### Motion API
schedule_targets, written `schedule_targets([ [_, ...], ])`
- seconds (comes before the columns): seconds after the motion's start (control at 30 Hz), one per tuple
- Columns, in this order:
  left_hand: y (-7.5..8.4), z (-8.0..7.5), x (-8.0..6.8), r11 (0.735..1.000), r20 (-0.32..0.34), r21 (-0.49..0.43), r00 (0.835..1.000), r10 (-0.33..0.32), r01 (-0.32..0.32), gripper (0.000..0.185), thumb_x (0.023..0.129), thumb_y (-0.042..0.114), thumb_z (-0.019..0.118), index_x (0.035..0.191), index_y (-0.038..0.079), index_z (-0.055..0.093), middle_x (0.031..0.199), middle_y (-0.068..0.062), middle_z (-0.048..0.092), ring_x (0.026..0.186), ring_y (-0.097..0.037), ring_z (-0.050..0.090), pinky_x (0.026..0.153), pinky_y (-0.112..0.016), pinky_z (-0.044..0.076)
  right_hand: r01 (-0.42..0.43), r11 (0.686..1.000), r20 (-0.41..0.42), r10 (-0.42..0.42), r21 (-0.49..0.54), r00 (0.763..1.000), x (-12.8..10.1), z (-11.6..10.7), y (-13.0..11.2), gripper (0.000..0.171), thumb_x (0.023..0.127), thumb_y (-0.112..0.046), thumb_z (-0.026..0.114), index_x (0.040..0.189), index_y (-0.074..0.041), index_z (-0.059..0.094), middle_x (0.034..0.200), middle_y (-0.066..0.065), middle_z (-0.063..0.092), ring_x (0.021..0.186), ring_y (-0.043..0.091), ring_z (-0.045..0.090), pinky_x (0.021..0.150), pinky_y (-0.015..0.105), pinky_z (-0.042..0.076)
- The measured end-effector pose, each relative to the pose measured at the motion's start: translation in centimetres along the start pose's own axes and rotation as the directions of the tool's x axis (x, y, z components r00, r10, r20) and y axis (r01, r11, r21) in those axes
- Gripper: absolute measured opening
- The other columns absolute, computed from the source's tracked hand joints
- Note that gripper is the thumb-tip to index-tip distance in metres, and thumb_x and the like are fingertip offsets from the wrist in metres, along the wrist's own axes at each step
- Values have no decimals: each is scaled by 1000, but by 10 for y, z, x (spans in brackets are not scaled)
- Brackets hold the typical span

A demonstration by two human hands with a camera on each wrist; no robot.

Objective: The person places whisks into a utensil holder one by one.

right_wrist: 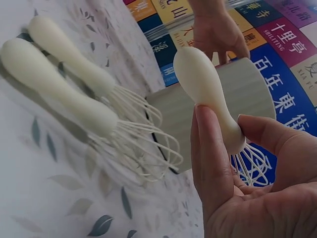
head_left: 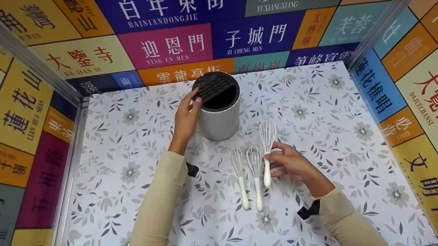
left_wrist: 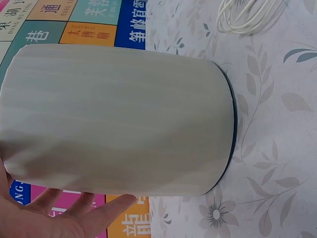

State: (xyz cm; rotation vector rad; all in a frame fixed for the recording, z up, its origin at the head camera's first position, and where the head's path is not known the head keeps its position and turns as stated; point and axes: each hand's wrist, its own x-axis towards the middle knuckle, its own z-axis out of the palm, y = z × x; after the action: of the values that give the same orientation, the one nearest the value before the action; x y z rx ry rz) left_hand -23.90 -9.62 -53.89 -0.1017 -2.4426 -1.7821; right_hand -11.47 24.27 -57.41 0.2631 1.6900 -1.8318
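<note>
In the head view, a silver-grey utensil holder [head_left: 219,123] with a black slotted lid stands upright at the back. My left hand [head_left: 186,115] holds it by the left side of its rim, thumb and fingertips at the edge; the left wrist view shows several spread fingers against its side. My right hand [head_left: 293,162] pinches a white whisk [head_left: 267,169] just below its wires, wires pointing away. Two more whisks lie side by side to its left: the middle whisk [head_left: 258,193] and the left whisk [head_left: 243,192]. Both handles also show in the right wrist view.
A white cloth with grey flowers and leaves [head_left: 130,171] covers the table. Colourful panels with Chinese place names [head_left: 171,45] wall it in at the back and both sides. Metal posts [head_left: 384,11] stand at the rear corners.
</note>
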Motion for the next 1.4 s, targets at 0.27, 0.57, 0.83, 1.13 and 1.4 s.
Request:
schedule_targets([
  [0.27, 0, 0, 0, 1000, 6, -8, 1000, 0, 0, 45, 107, 44, 50, 149, 31, 53, 155, 2, 49, 145, -12, 42, 118, -34, 41, 107, 994, 19, -108, 27, 994, 4, 5, -29, 41, 96, -18, 71, 126, -6, 46, 104, 9, 73, 87, 26, 74, 72, 48, 64],
  [0.57, -1, -1, 2, 1000, 11, 3, 1000, -13, 13, 44, 107, 45, 49, 150, 33, 53, 155, 3, 48, 145, -11, 42, 119, -36, 39, 210, 978, 12, -210, 20, 978, 5, 12, -69, 39, 95, -18, 73, 123, -6, 49, 102, 7, 73, 87, 25, 74, 69, 48, 64],
  [0.83, -1, 2, 0, 1000, -5, -3, 1000, -20, 20, 45, 106, 47, 49, 149, 33, 53, 155, 3, 49, 144, -11, 43, 118, -35, 40, 289, 957, -4, -289, 4, 957, 8, 16, -101, 38, 95, -17, 73, 117, -5, 44, 98, 8, 72, 86, 28, 75, 67, 48, 64],
  [1.13, -1, 1, 1, 1000, -11, 4, 1000, -10, 10, 44, 107, 44, 50, 149, 32, 54, 154, 3, 50, 143, -11, 43, 118, -36, 40, 348, 935, -11, -350, -63, 937, 10, 26, -142, 40, 94, -21, 76, 115, -9, 44, 100, 9, 71, 91, 33, 74, 68, 50, 64],
  [1.4, -1, 2, 0, 1000, 4, -8, 1000, -17, 17, 45, 107, 48, 48, 150, 34, 52, 155, 4, 48, 145, -11, 42, 119, -36, 39, 403, 909, -16, -407, -103, 913, 13, 39, -174, 42, 92, -22, 78, 116, -9, 46, 104, 13, 71, 89, 29, 73, 68, 54, 63],
])
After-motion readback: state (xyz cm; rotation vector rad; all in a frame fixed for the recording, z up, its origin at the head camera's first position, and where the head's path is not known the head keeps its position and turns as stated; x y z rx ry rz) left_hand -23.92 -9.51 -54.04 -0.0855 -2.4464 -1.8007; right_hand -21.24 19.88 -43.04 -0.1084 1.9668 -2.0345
